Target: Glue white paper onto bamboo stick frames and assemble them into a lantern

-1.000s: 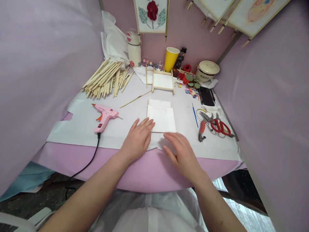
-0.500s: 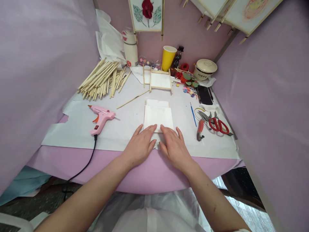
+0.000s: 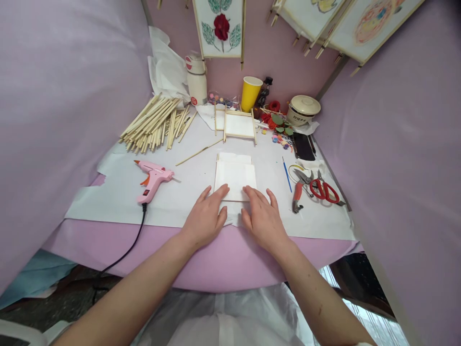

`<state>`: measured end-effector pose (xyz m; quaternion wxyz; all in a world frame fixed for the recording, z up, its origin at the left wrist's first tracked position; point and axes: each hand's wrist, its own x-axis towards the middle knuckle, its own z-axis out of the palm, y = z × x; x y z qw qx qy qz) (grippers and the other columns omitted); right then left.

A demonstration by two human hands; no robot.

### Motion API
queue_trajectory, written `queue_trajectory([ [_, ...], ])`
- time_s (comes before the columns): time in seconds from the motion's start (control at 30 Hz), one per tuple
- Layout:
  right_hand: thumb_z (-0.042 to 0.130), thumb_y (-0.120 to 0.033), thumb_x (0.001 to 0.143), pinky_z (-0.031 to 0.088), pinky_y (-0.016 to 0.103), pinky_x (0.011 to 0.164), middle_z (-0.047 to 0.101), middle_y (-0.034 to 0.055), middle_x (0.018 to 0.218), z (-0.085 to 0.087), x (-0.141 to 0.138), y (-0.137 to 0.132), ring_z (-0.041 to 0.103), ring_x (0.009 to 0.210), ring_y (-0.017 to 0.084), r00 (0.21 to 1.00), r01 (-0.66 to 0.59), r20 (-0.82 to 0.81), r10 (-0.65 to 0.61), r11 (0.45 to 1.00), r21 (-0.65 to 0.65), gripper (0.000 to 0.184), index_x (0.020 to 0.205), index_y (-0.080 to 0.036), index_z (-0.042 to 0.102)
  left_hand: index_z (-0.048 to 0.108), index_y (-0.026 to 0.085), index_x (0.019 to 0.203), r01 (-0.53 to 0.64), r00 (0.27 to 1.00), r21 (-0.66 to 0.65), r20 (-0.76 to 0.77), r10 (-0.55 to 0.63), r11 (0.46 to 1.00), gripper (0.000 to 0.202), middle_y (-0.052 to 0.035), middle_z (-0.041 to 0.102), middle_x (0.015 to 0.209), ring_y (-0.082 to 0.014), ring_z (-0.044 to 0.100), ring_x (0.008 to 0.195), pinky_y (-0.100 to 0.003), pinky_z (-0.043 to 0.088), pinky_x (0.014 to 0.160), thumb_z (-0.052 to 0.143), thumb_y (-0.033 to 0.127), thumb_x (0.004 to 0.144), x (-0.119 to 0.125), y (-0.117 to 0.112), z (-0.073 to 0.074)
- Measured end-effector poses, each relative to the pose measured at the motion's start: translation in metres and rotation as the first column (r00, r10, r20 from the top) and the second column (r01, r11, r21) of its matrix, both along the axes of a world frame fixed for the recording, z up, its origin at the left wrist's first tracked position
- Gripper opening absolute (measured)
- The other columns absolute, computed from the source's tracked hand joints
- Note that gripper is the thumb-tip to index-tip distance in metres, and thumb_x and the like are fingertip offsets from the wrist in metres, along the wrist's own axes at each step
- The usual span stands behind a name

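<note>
A white paper sheet (image 3: 236, 174) lies over a thin stick frame in front of me, one stick edge showing at its left and along its near side. My left hand (image 3: 206, 214) rests its outstretched fingertips on the near left corner of the sheet. On the near right corner lie the fingers of my right hand (image 3: 263, 214), spread with the thumb apart. Neither hand grips anything. Beyond the sheet stands a small stick frame with white paper (image 3: 239, 126), with another partly behind it. A single thin stick (image 3: 199, 152) lies to the left.
At left are a pink glue gun (image 3: 154, 180) with a black cord and a pile of sticks (image 3: 153, 125). Pruning shears (image 3: 298, 190), red-handled scissors (image 3: 324, 190), a blue brush (image 3: 287, 174) and a phone (image 3: 303, 146) lie right. A yellow cup (image 3: 251, 94), bottle (image 3: 197, 86) and lidded pot (image 3: 303, 109) stand behind.
My hands have moved slightly apart along the sheet's near edge, uncovering more of the stick there. The view has tilted up a little.
</note>
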<state>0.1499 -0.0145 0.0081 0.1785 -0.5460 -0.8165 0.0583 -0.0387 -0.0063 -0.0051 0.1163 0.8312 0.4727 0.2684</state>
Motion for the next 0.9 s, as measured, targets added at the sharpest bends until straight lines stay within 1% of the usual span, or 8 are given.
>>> queue_trajectory([
  [0.07,0.045,-0.021,0.094,0.012,0.044,0.120,0.052,0.0109,0.143,0.000,0.001,-0.003,0.043,0.134,0.020,0.999,-0.040,-0.007,0.040,0.999,-0.013,0.050,0.142,-0.010,0.039,0.027,0.017,0.146,0.036,0.998,0.008,-0.050,-0.036,0.999,0.051,-0.0099,0.052,0.144,-0.0184,0.045,0.136,-0.047,0.021,0.121,0.037,0.019,0.095,0.001,-0.001,0.000],
  [0.17,0.043,-0.021,0.094,0.012,0.043,0.120,0.054,0.0101,0.141,-0.003,0.006,-0.007,0.043,0.135,0.019,0.997,-0.078,0.013,0.079,0.996,-0.040,0.050,0.143,-0.011,0.039,0.031,0.016,0.145,0.054,0.988,-0.031,-0.142,-0.058,0.998,0.049,-0.0095,0.054,0.142,-0.0181,0.048,0.134,-0.047,0.017,0.122,0.037,0.021,0.097,0.003,-0.002,0.001],
  [0.3,0.042,-0.021,0.095,0.011,0.046,0.120,0.051,0.0103,0.144,-0.010,0.020,-0.010,0.036,0.140,0.020,0.998,-0.003,0.068,0.004,1.000,-0.019,0.052,0.146,-0.011,0.036,0.034,0.014,0.144,0.003,0.981,-0.039,-0.192,-0.011,0.999,0.046,-0.0104,0.055,0.140,-0.0191,0.047,0.134,-0.047,0.016,0.121,0.035,0.023,0.099,0.001,-0.002,0.002],
  [0.43,0.044,-0.025,0.095,0.013,0.050,0.120,0.043,0.0106,0.150,-0.015,0.032,-0.012,0.028,0.145,0.022,0.994,0.014,0.105,-0.009,0.999,-0.044,0.061,0.151,-0.012,0.026,0.031,0.014,0.146,-0.024,0.977,-0.021,-0.215,0.018,0.999,0.049,-0.0122,0.053,0.142,-0.0210,0.043,0.138,-0.050,0.015,0.121,0.037,0.027,0.099,-0.001,-0.002,0.001],
  [0.6,0.044,-0.032,0.096,0.013,0.054,0.120,0.034,0.0131,0.155,-0.013,0.032,-0.014,0.022,0.147,0.022,0.995,-0.005,0.097,0.017,0.992,-0.127,0.071,0.155,-0.012,0.012,0.023,0.014,0.150,-0.004,0.968,-0.027,-0.251,-0.003,1.000,0.059,-0.0131,0.046,0.148,-0.0231,0.034,0.143,-0.050,0.016,0.121,0.043,0.033,0.098,0.000,-0.004,-0.002],
  [0.77,0.043,-0.033,0.097,0.011,0.054,0.120,0.031,0.0135,0.156,-0.010,0.033,-0.015,0.019,0.148,0.022,0.998,-0.031,0.045,0.039,0.985,-0.170,0.070,0.155,-0.012,0.010,0.019,0.014,0.151,0.017,0.976,-0.039,-0.217,-0.025,0.999,0.060,-0.0132,0.042,0.151,-0.0236,0.031,0.144,-0.048,0.019,0.120,0.040,0.035,0.099,-0.003,-0.004,-0.002],
  [0.83,0.042,-0.034,0.097,0.012,0.054,0.120,0.029,0.0139,0.157,-0.009,0.037,-0.014,0.020,0.148,0.022,1.000,-0.014,-0.007,0.013,0.990,-0.137,0.070,0.155,-0.012,0.010,0.022,0.014,0.150,-0.030,0.987,-0.016,-0.156,0.027,0.999,0.056,-0.0138,0.040,0.152,-0.0244,0.030,0.145,-0.049,0.020,0.120,0.036,0.035,0.100,-0.005,-0.002,-0.001],
  [0.9,0.042,-0.034,0.096,0.017,0.054,0.119,0.028,0.0157,0.157,-0.008,0.040,-0.010,0.023,0.147,0.024,0.995,0.052,-0.082,-0.060,0.994,-0.092,0.068,0.154,-0.012,0.013,0.027,0.013,0.147,-0.136,0.986,0.004,-0.095,0.136,0.991,0.052,-0.0149,0.041,0.151,-0.0268,0.029,0.145,-0.053,0.020,0.119,0.032,0.034,0.100,-0.006,0.000,0.000],
])
